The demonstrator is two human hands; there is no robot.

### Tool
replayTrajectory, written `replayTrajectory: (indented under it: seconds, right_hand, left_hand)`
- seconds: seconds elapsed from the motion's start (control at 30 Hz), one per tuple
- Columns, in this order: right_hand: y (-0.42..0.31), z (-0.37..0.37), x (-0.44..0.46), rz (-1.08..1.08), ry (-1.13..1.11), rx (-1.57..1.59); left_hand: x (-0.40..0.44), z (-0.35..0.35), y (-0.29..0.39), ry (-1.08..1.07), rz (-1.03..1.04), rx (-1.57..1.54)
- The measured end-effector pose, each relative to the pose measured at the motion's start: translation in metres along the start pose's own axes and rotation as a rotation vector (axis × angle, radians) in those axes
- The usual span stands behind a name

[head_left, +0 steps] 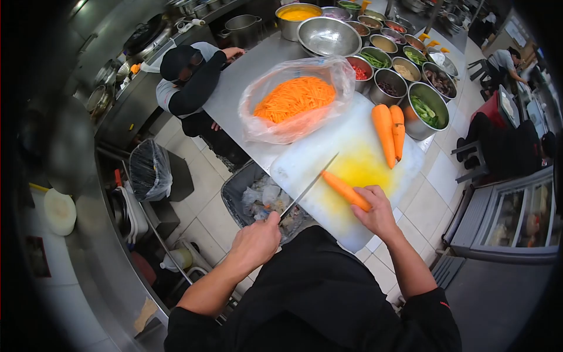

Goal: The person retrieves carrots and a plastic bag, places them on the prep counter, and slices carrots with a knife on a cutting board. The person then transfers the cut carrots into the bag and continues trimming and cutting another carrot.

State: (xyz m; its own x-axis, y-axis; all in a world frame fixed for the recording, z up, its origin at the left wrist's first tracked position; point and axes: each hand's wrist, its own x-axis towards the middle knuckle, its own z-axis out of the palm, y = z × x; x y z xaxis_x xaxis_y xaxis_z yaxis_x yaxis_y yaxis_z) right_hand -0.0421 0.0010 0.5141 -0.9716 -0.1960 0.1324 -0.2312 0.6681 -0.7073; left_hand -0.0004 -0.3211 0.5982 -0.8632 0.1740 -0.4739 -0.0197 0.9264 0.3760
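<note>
You wear a black garment (322, 281) over your torso, its plain cloth creased across the front. Your 2 sleeves, the left sleeve (190, 330) and the right sleeve (428, 322), are black as well and end near the elbows. A small red marking (445, 305) sits by the edge of the right one. Your left hand (255, 240) and right hand (378, 212) are bare.

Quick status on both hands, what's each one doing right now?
Left hand: closed, holding a knife.
Right hand: closed, holding a carrot near one end.
</note>
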Motion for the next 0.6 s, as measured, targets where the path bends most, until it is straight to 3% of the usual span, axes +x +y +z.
replayTrajectory:
  seconds: [0.17,0.27,0.37,0.5,0.6]
  right_hand:
    - [-0.001,-0.002,0.004,-0.003,-0.011,0.006]
    - [0.003,-0.008,0.007,-0.026,-0.048,-0.064]
    - [0.000,-0.018,0.014,-0.035,-0.110,-0.147]
    - [-0.013,-0.034,0.015,0.119,-0.215,-0.297]
    - [-0.004,-0.033,0.019,0.069,-0.261,-0.272]
  left_hand:
    - [0.029,0.016,-0.006,-0.035,0.046,-0.025]
    - [0.013,0.002,-0.005,-0.263,-0.135,-0.413]
    - [-0.006,0.038,-0.045,-0.363,-0.230,-0.846]
    - [-0.045,0.054,-0.075,-0.243,-0.349,-1.074]
    - [-0.068,0.058,-0.091,-0.099,-0.446,-1.111]
